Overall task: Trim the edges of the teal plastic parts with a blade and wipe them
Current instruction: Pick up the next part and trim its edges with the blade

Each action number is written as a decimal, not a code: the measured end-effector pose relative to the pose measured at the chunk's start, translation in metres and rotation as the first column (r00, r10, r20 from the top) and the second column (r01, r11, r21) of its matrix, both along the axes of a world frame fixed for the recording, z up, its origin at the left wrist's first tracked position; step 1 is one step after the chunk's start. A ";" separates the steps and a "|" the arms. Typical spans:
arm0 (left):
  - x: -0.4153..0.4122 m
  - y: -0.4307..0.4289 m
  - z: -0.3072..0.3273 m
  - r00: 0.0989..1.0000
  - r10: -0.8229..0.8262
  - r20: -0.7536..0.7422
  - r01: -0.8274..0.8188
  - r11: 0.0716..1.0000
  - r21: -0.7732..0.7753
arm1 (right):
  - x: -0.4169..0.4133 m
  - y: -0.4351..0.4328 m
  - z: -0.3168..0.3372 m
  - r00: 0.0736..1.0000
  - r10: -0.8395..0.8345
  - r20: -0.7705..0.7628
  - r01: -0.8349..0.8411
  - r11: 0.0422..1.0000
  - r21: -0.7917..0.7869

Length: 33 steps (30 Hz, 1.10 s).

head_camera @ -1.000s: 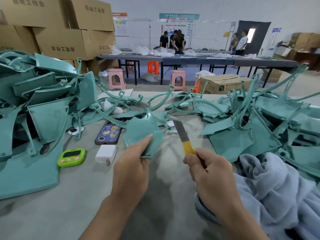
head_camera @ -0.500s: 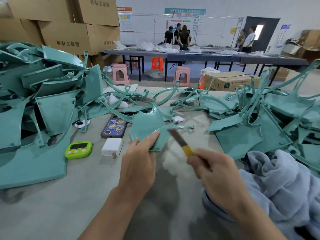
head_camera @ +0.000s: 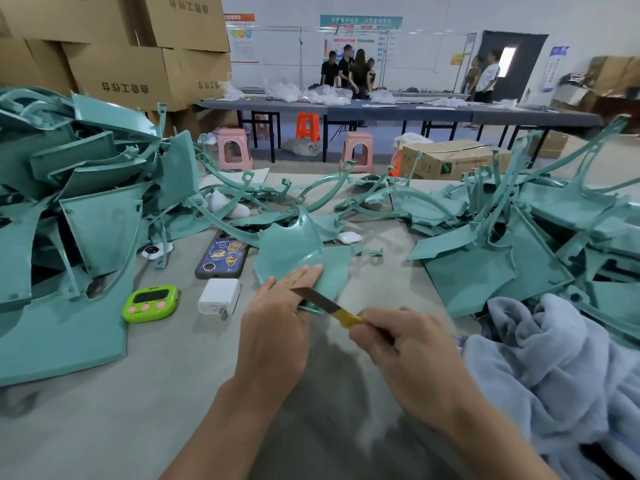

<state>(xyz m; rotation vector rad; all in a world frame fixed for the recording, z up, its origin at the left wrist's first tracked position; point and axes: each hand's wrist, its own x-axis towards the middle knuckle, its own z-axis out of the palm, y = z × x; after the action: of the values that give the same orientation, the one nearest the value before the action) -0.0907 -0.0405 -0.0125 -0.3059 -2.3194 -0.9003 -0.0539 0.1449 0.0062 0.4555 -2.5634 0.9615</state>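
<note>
Grey worktable point(head_camera: 104, 427) in a workshop, strewn with teal plastic; one piece is under the knife at its middle.
One teal part point(head_camera: 294, 251) sits just above the tabletop, its near edge gripped by the left hand point(head_camera: 273, 334), fingers curled over the top face; the right hand point(head_camera: 408, 348) pinches the yellow handle of a blade point(head_camera: 315, 297), whose tip lies against the part's lower edge beside those fingers; a phone point(head_camera: 221, 254), white charger point(head_camera: 219, 295) and green timer point(head_camera: 150, 303) lie to the left; a pale blue cloth point(head_camera: 554, 358) is bunched at the right; heaps of teal parts point(head_camera: 86, 202) flank both sides; cardboard boxes point(head_camera: 121, 64) stand behind.
</note>
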 end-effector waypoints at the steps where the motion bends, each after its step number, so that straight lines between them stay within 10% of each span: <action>1: 0.000 -0.001 0.000 1.000 -0.013 -0.004 0.013 1.000 -0.015 | -0.003 0.000 -0.001 0.998 -0.070 0.000 0.070 0.996 -0.048; 4: -0.001 -0.004 0.001 1.000 -0.018 -0.001 0.018 0.999 -0.042 | -0.010 0.008 -0.004 0.965 -0.262 0.018 0.258 0.933 -0.250; 8: -0.002 -0.001 -0.002 1.000 0.007 -0.020 -0.008 1.000 -0.023 | 0.003 0.000 -0.001 0.995 0.032 0.095 -0.018 0.989 -0.146; 13: -0.002 -0.005 -0.002 0.999 0.002 -0.040 -0.004 0.999 -0.045 | -0.012 0.005 -0.003 0.945 -0.318 0.078 0.328 0.913 -0.244; 18: -0.002 -0.002 -0.001 0.997 0.005 -0.076 -0.011 0.997 -0.081 | -0.005 0.003 -0.002 0.994 -0.031 0.101 0.049 0.982 -0.181; 22: 0.002 -0.006 0.001 0.997 -0.048 -0.059 0.048 0.999 -0.011 | -0.026 0.017 -0.005 0.924 -0.352 0.151 0.381 0.877 -0.291; 27: 0.001 -0.001 -0.001 0.998 -0.042 -0.041 0.043 0.999 0.016 | -0.015 0.004 -0.003 0.990 -0.062 0.129 0.101 0.940 -0.327; 33: 0.000 0.002 -0.001 1.000 -0.010 0.017 0.007 0.989 0.151 | -0.025 0.011 -0.004 0.909 -0.353 0.221 0.414 0.826 -0.384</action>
<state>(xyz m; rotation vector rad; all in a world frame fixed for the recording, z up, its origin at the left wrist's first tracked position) -0.0902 -0.0387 -0.0135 -0.2446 -2.2521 -1.0799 -0.0792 0.1559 0.0024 -0.2563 -2.3233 1.3756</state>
